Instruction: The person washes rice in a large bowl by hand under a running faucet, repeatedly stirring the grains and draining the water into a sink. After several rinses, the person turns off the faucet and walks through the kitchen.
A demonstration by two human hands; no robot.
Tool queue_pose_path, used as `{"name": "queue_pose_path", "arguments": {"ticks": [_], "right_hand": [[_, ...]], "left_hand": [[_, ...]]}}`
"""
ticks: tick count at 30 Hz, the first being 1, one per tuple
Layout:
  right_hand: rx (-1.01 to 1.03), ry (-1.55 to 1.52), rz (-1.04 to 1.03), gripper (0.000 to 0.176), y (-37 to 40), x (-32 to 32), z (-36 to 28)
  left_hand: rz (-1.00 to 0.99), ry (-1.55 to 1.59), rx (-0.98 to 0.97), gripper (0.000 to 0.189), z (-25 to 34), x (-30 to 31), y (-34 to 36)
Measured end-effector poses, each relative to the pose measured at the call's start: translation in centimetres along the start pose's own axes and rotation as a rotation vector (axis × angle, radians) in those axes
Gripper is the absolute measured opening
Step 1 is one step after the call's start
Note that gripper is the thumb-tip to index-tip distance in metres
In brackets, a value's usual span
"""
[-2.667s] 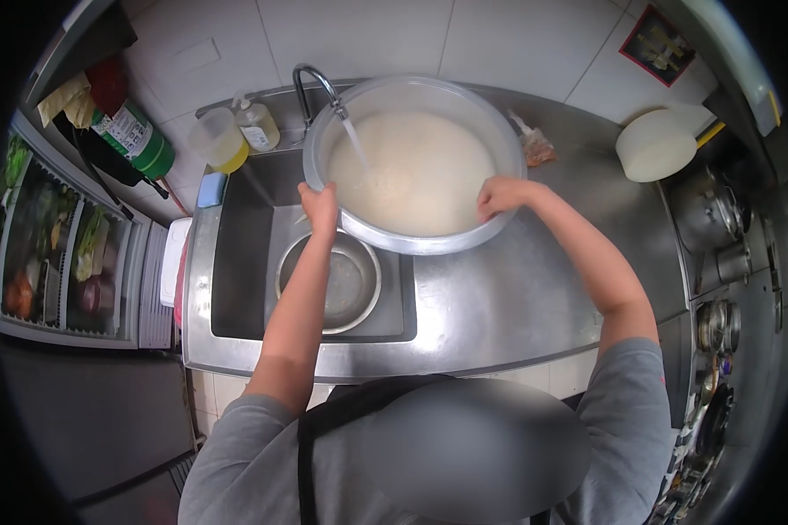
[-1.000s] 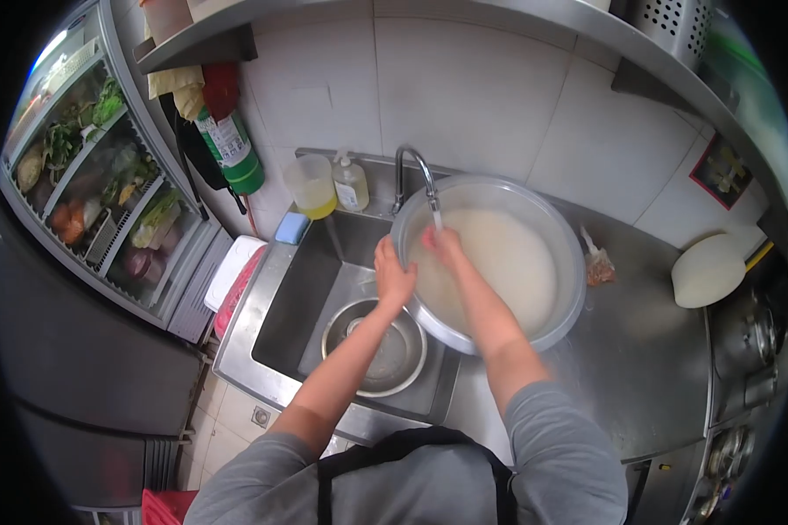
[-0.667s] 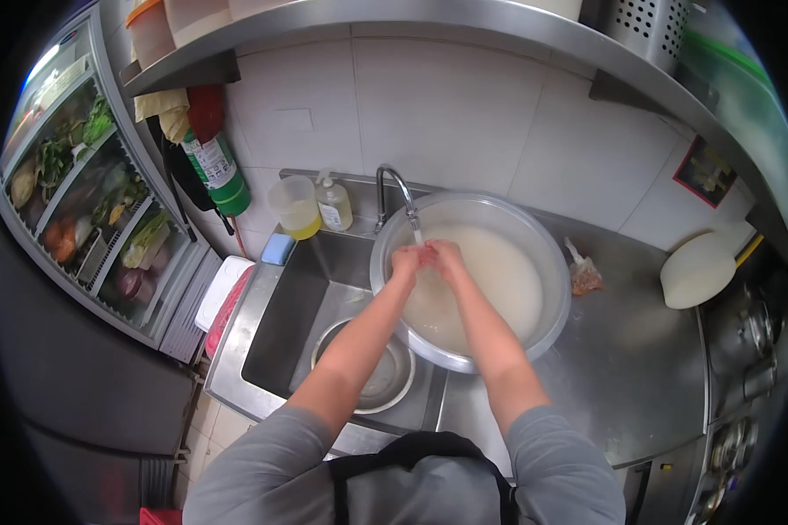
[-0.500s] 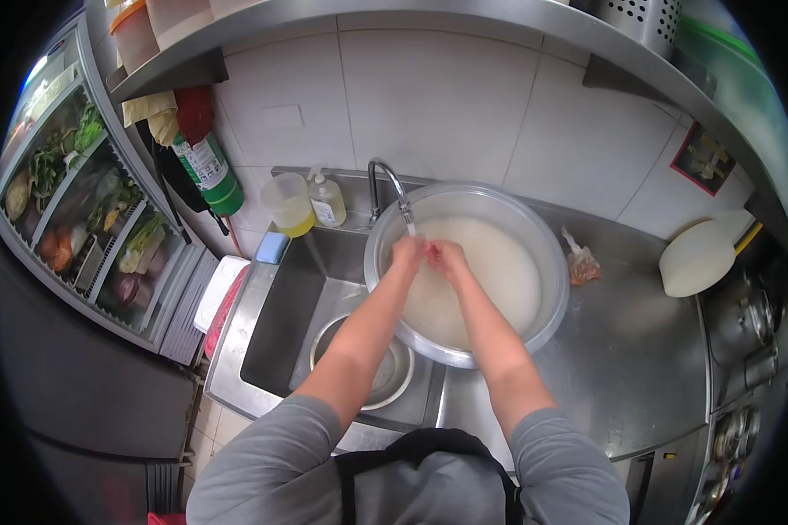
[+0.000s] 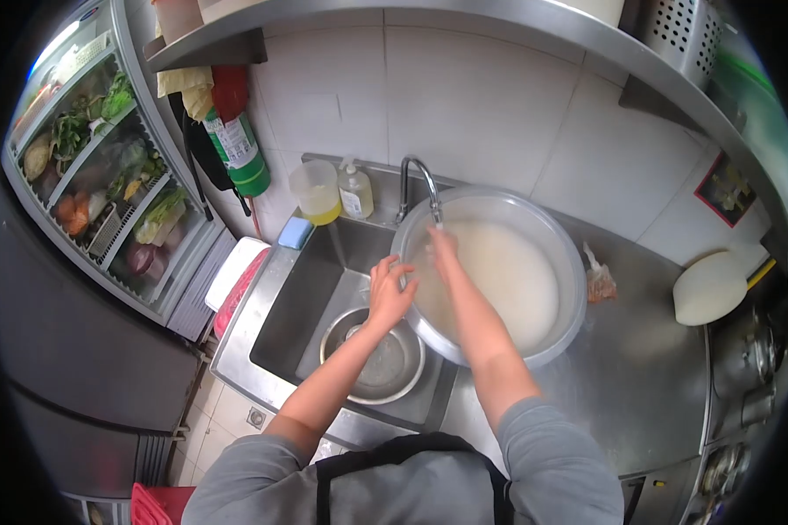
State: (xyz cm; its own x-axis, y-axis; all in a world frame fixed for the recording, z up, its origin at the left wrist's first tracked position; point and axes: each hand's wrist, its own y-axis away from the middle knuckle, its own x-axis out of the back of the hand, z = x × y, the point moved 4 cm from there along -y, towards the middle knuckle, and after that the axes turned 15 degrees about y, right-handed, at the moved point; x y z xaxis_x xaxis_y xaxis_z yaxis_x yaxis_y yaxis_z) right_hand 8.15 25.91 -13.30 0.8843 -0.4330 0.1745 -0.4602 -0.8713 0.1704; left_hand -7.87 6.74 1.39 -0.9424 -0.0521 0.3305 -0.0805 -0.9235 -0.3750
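A large steel basin [image 5: 566, 262] full of cloudy white water sits on the sink's right edge under the faucet [image 5: 416, 173]. My right hand [image 5: 440, 249] reaches into the basin just below the spout, fingers extended, holding nothing I can see. My left hand [image 5: 388, 289] hovers open at the basin's left rim, fingers spread, above the sink. A smaller empty steel bowl [image 5: 374, 359] lies in the sink [image 5: 302, 293] below my left forearm.
A soap bottle [image 5: 355, 191], a plastic jug of yellow liquid [image 5: 317, 192] and a blue sponge [image 5: 294, 233] stand at the sink's back left. A glass-door fridge [image 5: 105, 175] of vegetables is on the left. A small bag [image 5: 601, 282] and a white lid [image 5: 709, 287] lie on the steel counter to the right.
My hands were pressed together under the water stream; now the left hand has pulled back to the basin's left rim and opened, while the right stays under the spout.
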Motion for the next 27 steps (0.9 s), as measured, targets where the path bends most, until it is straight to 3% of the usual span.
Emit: {"name": "queue_pose_path", "arguments": {"ticks": [1,5,7,10,14,15,17,21,23,26,27], "right_hand": [[0.139,0.107,0.131,0.004,-1.8,-0.3,1.6],[0.297,0.427,0.209,0.003,2.0,4.2,-2.6],[0.771,0.485,0.370,0.008,5.3,8.3,-6.0],[0.680,0.430,0.224,0.012,7.2,15.9,-7.8],[0.720,0.399,0.324,0.010,8.1,27.1,-7.6],[0.619,0.622,0.387,0.012,8.4,29.9,-7.5],[0.593,0.783,0.468,0.012,9.9,34.1,-7.4],[0.216,1.151,0.657,0.054,12.8,37.6,-4.4],[0.306,0.761,0.400,0.065,8.7,39.2,0.6],[0.232,0.687,0.437,0.063,9.5,37.8,0.5],[0.145,0.515,0.354,0.062,10.1,37.7,0.6]], "left_hand": [[0.027,-0.034,-0.001,0.027,-0.4,0.0,1.1],[0.059,-0.127,-0.052,0.035,-1.0,-1.0,3.5],[0.052,-0.033,-0.017,0.038,-1.5,-1.6,3.7],[0.045,0.059,0.013,0.042,-2.8,-3.0,3.8],[0.035,-0.015,-0.004,0.045,-3.4,-4.0,3.9],[-0.003,-0.010,0.026,0.047,-3.3,-4.0,3.9],[-0.012,-0.024,0.031,0.047,-3.5,-4.2,3.7],[-0.026,-0.090,0.056,0.047,-3.3,-4.1,3.7],[-0.039,-0.130,0.083,0.049,-3.7,-4.3,3.7],[-0.003,-0.143,0.107,0.050,-3.4,-4.5,4.4],[0.023,-0.136,0.097,0.051,-3.0,-4.7,4.9]]}}
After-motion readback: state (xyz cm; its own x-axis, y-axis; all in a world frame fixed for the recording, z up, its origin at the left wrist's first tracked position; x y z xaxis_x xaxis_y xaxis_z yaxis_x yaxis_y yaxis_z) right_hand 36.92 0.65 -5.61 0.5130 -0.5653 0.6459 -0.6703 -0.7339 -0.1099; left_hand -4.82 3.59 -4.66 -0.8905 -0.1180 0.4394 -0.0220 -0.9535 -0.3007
